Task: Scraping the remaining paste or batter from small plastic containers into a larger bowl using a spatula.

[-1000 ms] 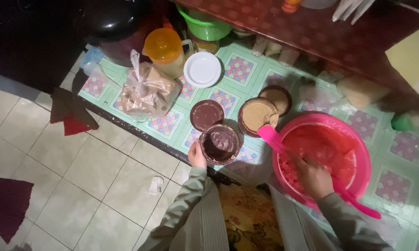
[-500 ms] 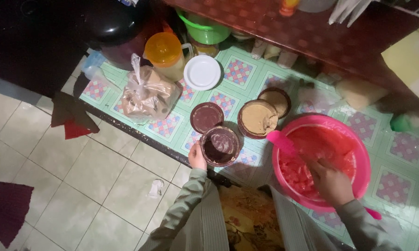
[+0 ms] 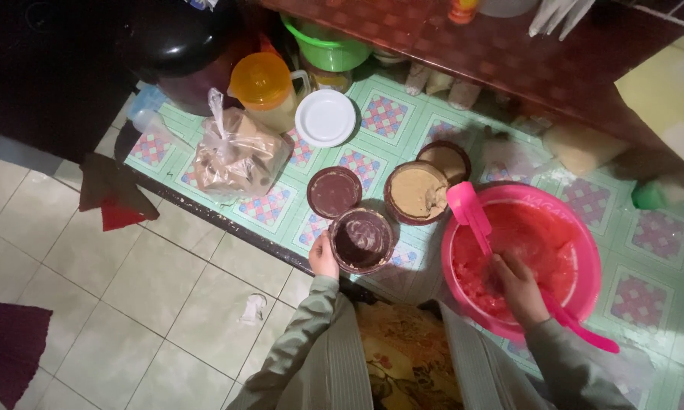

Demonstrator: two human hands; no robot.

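Note:
My left hand (image 3: 323,256) grips the near side of a small brown tub (image 3: 361,240) smeared dark inside, standing on a patterned mat. My right hand (image 3: 519,288) is inside a big pink bowl (image 3: 587,250) of red mixture, closed around the handle of a pink spatula (image 3: 471,213). The spatula's blade rises over the bowl's far left rim, and its handle end sticks out past the near right rim. A brown lid (image 3: 334,191) lies just beyond the small tub.
A tub of tan paste (image 3: 417,192) and its lid (image 3: 443,159) sit left of the bowl. Farther back are a white plate (image 3: 325,118), an orange-lidded jug (image 3: 264,83), a bagged brown parcel (image 3: 237,156) and a green bucket (image 3: 328,45). Tiled floor lies to the left.
My right hand has shifted the spatula inside the bowl, so its blade swung up toward the far rim. My left hand has stayed on the small tub.

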